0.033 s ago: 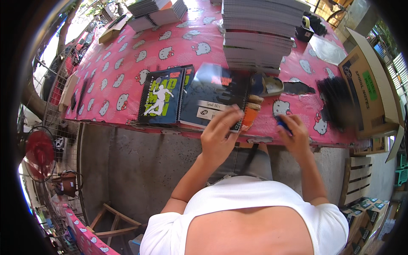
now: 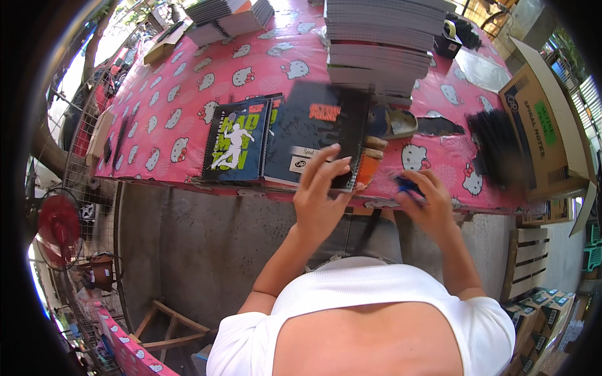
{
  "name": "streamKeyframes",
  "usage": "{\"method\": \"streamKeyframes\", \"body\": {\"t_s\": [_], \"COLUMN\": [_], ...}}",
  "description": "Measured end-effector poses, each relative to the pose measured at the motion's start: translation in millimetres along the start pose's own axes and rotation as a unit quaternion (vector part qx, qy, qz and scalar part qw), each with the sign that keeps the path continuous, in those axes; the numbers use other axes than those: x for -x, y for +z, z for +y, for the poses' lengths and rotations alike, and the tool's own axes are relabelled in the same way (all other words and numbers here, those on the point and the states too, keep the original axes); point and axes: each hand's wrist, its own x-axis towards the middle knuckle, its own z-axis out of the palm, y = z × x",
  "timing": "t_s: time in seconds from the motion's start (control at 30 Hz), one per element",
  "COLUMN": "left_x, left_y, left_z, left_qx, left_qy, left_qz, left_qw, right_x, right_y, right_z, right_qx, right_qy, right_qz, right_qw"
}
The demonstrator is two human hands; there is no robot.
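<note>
A dark spiral notebook (image 2: pixel 313 125) with an orange-red print and a pale label lies near the table's front edge, its coil along the right side. My left hand (image 2: pixel 318 185) is over its lower right corner, fingers spread and gripping nothing. To the right, my right hand (image 2: pixel 429 197) is closed around a small blue-handled tool (image 2: pixel 411 184); motion blurs its tip, so its exact kind is unclear. Left of the dark notebook are overlapping notebooks, the top one a spiral notebook (image 2: pixel 234 141) with a white player figure and green lettering.
Behind stands a tall stack of notebooks (image 2: pixel 376 56). Beside the coil are a shoe-like item (image 2: pixel 398 124) and an orange item (image 2: pixel 369 168). Black coils (image 2: pixel 495 150) lie by an open carton (image 2: pixel 545 119) at right. More notebooks (image 2: pixel 229 25) sit at the far left.
My left fingers have lifted and spread apart above the notebook's corner. My right hand has shifted slightly left with the blue-handled tool, toward the coil.
</note>
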Motion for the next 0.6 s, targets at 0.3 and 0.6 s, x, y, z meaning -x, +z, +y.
{"method": "streamKeyframes", "body": {"t_s": [0.3,0.6], "left_x": [6,5], "left_y": [-7,-12], "left_z": [-15,-24], "left_qx": [-0.025,-0.040], "left_qy": [0.093,0.206], "left_qz": [-0.047,-0.050], "left_qw": [0.994,0.976], "right_x": [-14,-23], "right_y": [13,3], "right_z": [-36,-17], "right_qx": [-0.055,-0.478], "right_qy": [-0.028,0.330], "right_qz": [-0.042,-0.319], "right_qw": [0.997,0.749]}}
